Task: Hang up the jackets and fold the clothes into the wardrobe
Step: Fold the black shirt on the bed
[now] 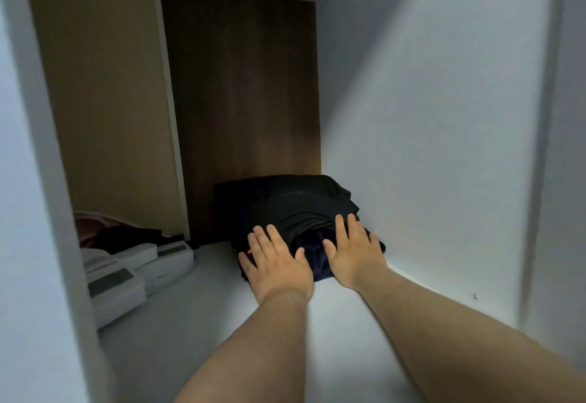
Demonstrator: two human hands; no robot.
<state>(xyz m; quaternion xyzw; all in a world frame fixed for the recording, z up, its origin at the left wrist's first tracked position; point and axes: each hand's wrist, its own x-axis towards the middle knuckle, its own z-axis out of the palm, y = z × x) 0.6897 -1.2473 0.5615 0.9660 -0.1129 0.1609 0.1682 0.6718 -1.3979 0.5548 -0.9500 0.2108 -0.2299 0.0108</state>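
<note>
Head view is showing a pile of dark folded clothes [285, 199] lying on a white wardrobe shelf [222, 307], in its back right corner at 12 o'clock. The left hand [276, 263] and right hand [352, 250] are pressing flat on the pile's near edge, fingers straight, grasping nothing. White boxes [126, 276] are sitting at 9 o'clock.

Folded clothes [298, 206] lie on the shelf [203, 314] against its right wall [428, 149]; boxes [133, 269] sit left.
</note>
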